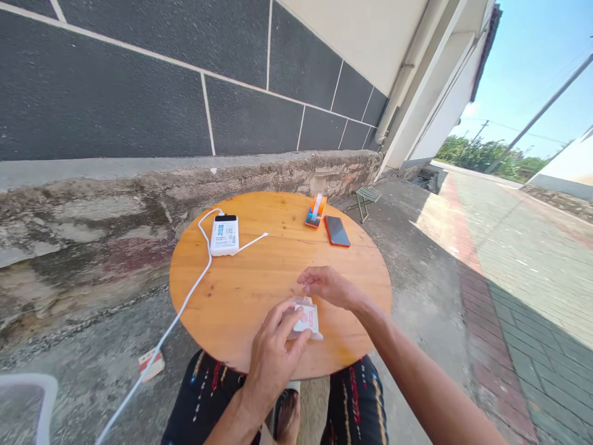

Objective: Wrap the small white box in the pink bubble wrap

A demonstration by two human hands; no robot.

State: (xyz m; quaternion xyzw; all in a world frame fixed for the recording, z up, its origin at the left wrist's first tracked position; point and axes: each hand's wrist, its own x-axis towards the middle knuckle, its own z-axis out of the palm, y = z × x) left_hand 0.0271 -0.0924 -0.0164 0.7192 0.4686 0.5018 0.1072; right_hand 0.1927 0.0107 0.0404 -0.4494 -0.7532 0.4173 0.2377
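On the near part of the round wooden table (pixel 250 272) lies a small clear plastic packet with a white insert (pixel 311 319) that bears pink print. My left hand (pixel 278 337) grips this packet from its left side, its fingertips and thumb over the plastic. Just beyond the packet, my right hand (pixel 328 287) hovers with bent fingers and the thumb a little apart; nothing shows in it. What lies under my left fingers is partly hidden.
A white power bank (pixel 225 235) with a white cable (pixel 185 301) sits at the table's left. Toward the far right are an orange-and-blue item (pixel 315 210) and a red-edged phone (pixel 337 231). A folding stool (pixel 365 198) stands beyond, near the tiled wall (pixel 152 99).
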